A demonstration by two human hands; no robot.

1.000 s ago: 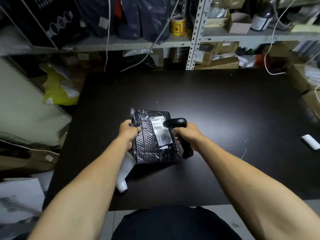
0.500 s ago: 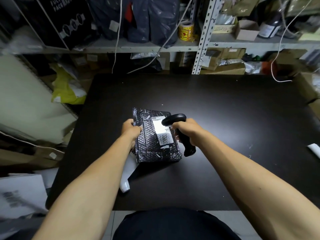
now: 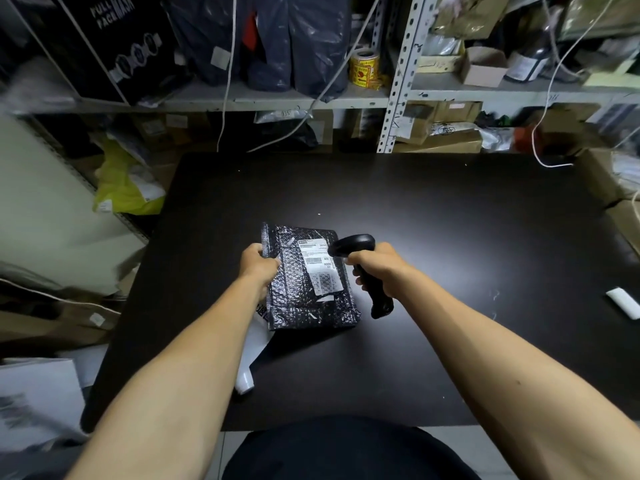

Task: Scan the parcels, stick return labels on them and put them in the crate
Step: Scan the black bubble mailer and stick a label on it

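Lying near the middle of the dark table (image 3: pixel 433 209), slightly toward its near-left part, is a black bubble-wrap parcel (image 3: pixel 304 299) bearing a white shipping label (image 3: pixel 320 268) with barcodes; the print is too small to read. The left hand (image 3: pixel 259 266) grips the parcel's left edge at about 9 o'clock, thumb on top, the other fingers hidden beneath the packaging. The parcel's left side appears raised off the table, though contact along its underside cannot be confirmed. At 3 o'clock of the parcel, the right hand (image 3: pixel 379 268) is wrapped round the handle of a black barcode scanner (image 3: pixel 360 268), whose head points toward the label and covers the label's upper right corner. The trigger finger cannot be made out.

At 7 o'clock of the parcel, a white mailer bag (image 3: pixel 251 355) lies partly beneath it and partly behind the left forearm; its full outline is concealed. At the table's 3 o'clock edge sits a small white object (image 3: pixel 623 303), cut off by the frame and not identifiable. Beyond the table at 12 o'clock stand metal shelves (image 3: pixel 401 74) holding dark bags, cardboard boxes and a yellow tape roll (image 3: pixel 363 67). White cables (image 3: pixel 227 74) hang down before them. A yellow-green bag (image 3: pixel 121 188) lies at 10 o'clock, off the table. No crate can be picked out with certainty.
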